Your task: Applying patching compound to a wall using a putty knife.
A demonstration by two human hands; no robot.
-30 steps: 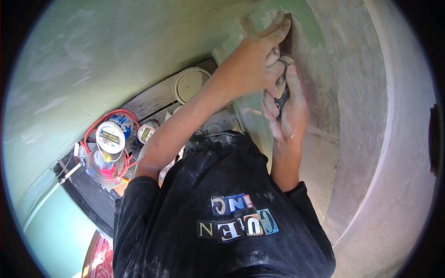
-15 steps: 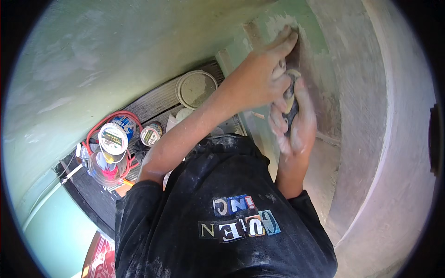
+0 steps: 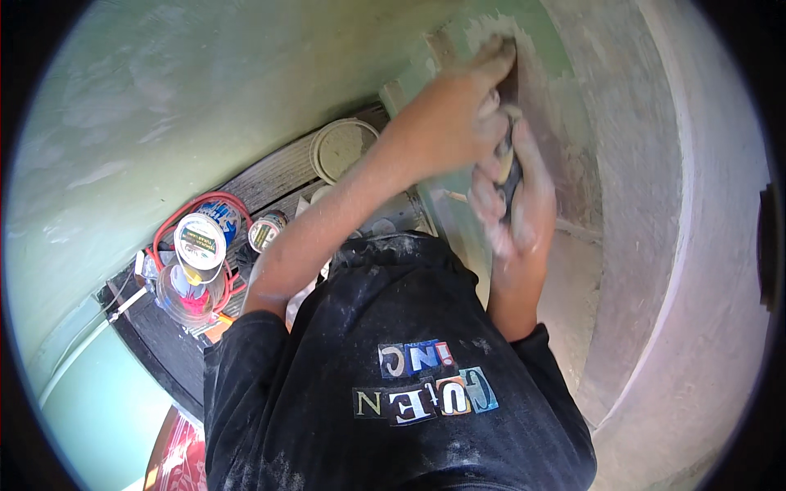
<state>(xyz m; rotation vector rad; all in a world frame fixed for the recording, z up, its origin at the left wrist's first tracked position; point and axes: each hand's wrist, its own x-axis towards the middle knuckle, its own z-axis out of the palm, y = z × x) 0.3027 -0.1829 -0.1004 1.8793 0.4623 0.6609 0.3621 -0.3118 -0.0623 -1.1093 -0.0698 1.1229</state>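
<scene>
Overhead, the dusty left hand (image 3: pixel 458 123) lies flat, fingers spread, on the pale green plastered wall (image 3: pixel 205 106). Just at its five o'clock, the right hand (image 3: pixel 516 196) is closed around a dark slim-handled tool (image 3: pixel 509 168), long axis pointing toward twelve o'clock, tip hidden behind the left hand. Toward eight o'clock stand a round white lidded tub (image 3: pixel 341 149) and a red coiled cable (image 3: pixel 214 204).

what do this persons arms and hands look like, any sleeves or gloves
No gloves: both the left hand and right hand are bare and dusted with pale powder. The forearms are bare too; short black dust-smeared sleeves end near the elbows.
</scene>
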